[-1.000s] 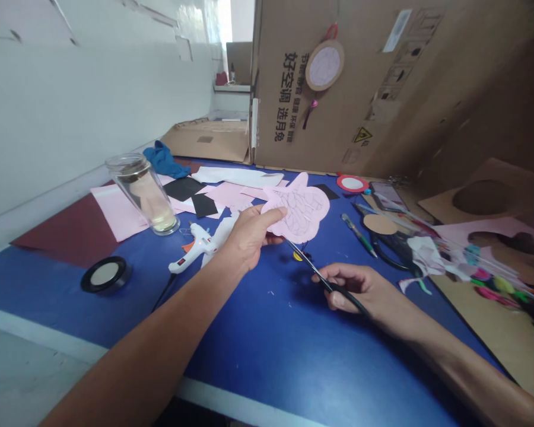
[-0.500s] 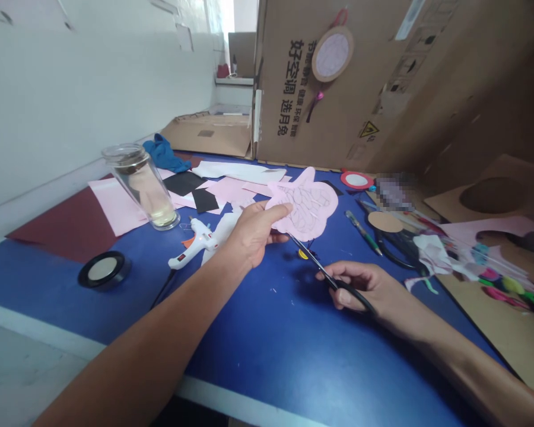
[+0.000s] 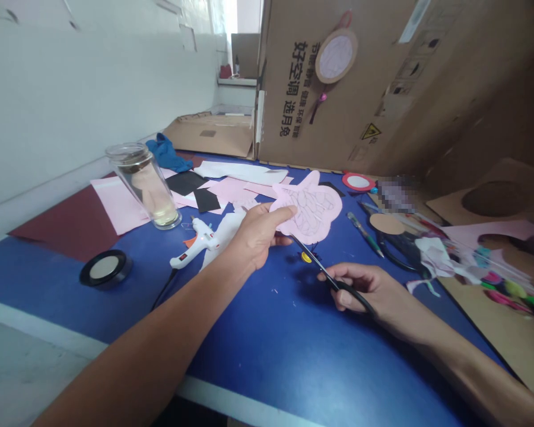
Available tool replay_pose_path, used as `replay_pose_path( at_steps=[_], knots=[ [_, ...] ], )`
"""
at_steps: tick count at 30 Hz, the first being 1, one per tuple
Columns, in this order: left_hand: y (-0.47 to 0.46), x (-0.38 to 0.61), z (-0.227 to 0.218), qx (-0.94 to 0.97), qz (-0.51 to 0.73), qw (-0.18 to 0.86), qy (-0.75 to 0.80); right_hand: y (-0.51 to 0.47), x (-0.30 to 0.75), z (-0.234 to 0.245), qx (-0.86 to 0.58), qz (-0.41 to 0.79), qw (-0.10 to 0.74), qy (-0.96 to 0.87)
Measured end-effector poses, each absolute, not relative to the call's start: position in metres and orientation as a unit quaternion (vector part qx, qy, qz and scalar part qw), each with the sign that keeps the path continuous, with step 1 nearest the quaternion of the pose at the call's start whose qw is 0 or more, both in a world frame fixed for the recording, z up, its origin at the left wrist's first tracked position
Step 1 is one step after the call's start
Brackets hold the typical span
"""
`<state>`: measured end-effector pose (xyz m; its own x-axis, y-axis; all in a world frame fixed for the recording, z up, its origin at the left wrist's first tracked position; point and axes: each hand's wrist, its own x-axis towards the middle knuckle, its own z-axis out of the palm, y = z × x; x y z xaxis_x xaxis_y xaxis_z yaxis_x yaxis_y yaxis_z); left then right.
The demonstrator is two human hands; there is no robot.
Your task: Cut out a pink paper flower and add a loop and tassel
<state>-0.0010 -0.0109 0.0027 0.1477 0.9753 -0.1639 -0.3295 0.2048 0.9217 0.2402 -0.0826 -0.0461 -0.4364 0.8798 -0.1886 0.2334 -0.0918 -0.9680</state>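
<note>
Left hand [image 3: 256, 234] pinches one pink cutout [image 3: 309, 207]; right hand [image 3: 365, 287] holds one scissors [image 3: 320, 270]

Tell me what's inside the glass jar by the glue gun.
The glass jar holds a shallow layer of yellowish liquid at its bottom; the rest looks empty. Pink paper shows through the glass behind it.

Glass jar [image 3: 145, 184], glue gun [image 3: 196, 243], tape roll [image 3: 104, 270], blue cloth [image 3: 167, 155], cardboard box [image 3: 382, 83].

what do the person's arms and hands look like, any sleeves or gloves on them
Both forearms are bare as far as the frame shows, with no sleeve in view. The left hand and right hand wear no gloves, and no ring, watch or bracelet shows. The nails look short and unpainted.
</note>
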Motion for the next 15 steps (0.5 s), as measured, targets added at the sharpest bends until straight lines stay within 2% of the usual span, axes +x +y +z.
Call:
replay_pose_path(
  at_steps=[15],
  knots=[
    [-0.0099, -0.0011, 0.0001, 0.39, 0.499, 0.648, 0.423, -0.0826, 0.2402, -0.0497, -0.452, 0.586, 0.28, -0.612]
  ],
)
